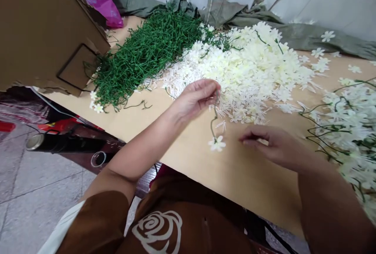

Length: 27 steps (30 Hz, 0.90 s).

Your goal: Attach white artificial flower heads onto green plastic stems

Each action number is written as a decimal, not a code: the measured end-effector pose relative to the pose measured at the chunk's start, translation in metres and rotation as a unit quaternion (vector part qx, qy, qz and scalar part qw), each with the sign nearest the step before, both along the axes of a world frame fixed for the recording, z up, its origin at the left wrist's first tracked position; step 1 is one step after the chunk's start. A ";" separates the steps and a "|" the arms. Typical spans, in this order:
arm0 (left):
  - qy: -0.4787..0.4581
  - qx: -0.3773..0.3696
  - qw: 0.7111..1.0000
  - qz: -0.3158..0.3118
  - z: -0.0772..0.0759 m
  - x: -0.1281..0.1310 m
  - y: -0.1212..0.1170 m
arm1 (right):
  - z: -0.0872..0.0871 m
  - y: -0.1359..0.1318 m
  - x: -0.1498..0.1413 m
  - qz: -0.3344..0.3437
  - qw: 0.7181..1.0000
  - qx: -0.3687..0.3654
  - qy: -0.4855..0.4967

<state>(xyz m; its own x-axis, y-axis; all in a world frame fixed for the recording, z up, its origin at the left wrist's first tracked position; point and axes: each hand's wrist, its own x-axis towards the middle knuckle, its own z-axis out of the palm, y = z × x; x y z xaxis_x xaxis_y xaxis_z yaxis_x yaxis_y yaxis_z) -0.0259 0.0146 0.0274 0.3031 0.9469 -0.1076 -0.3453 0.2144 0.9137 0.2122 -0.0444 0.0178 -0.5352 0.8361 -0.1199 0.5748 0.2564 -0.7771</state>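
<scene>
Our left hand (202,94) grips the upper end of a thin, kinked, dark-green wire-like stem (212,125) between thumb and fingers, the fingertips pressed together. A white artificial flower with spread petals and a pale yellow centre (216,144) hangs at the stem's lower end, just past five o'clock from that hand. Our right hand (266,141) is at four o'clock, apart from the flower, its fingers loosely curled over the light-brown desk (243,181). We see nothing in it, but we cannot tell whether its fingertips meet.

Around our left hand, a tangled heap of dark-green stems (152,48) lies at ten o'clock, a broad mound of loose white flower heads with slim pale tails (252,64) at two, and a spread of white flowers on green stems (349,128) at three.

To handle this piece well, we judge that a light pinch at the stem's tip is best, since the wire looks easily bent. The petals seem soft, so the free hand does better to touch the stem just above the bloom than the petals themselves. We should hold the bloom clear of the mound's near edge, where the loose tails could snag it.
</scene>
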 end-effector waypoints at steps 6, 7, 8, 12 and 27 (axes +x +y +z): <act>0.101 0.094 0.984 -0.114 -0.002 -0.018 0.002 | -0.023 0.009 -0.042 -0.045 0.971 0.206 -0.109; 0.100 0.099 0.978 -0.153 -0.001 -0.019 0.001 | -0.027 0.011 -0.045 -0.041 0.965 0.224 -0.130; 0.108 0.095 0.970 -0.197 0.000 -0.018 0.000 | -0.029 0.012 -0.047 -0.040 0.959 0.237 -0.148; 0.149 0.063 0.918 -0.362 -0.001 -0.007 -0.010 | -0.030 0.016 -0.044 -0.059 0.956 0.242 -0.156; 0.280 0.114 0.915 -0.266 -0.019 0.018 -0.013 | -0.001 0.039 -0.035 -0.201 0.963 0.164 0.073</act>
